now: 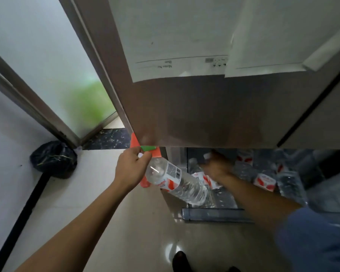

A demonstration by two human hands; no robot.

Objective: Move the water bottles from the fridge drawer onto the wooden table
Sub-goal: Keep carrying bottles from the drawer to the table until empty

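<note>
The fridge door (pixel 214 107), hung with papers (pixel 185 36), fills the upper middle of the frame and hides the back of the open drawer (pixel 214 213) at lower right, so only the front rows of bottles show. Those bottles in the drawer (pixel 263 179) are blurred; their red and white labels can be made out, but a count cannot. The right hand (pixel 217 166) reaches into the drawer just under the door's lower edge. It is smeared by motion and in shadow, with a white cap (pixel 206 155) showing above its knuckles; it seems curled around a bottle top there, but I cannot tell for sure whether it grips. The left hand (pixel 132 169), at center, is clear: its fingers are closed around the neck of a bottle (pixel 177 183), held in the air over the drawer's left front corner. This bottle lies nearly flat, its long axis running from upper left to lower right, cap end up-left inside the hand and base pointing down-right toward the drawer. Its label with a barcode faces up. A red and green thing (pixel 145 149) behind the hand is partly covered and hard to name. A black bag (pixel 54 159) sits on the floor (pixel 106 222) at left. The blue sleeve at lower right is cut off by the frame edge.
</note>
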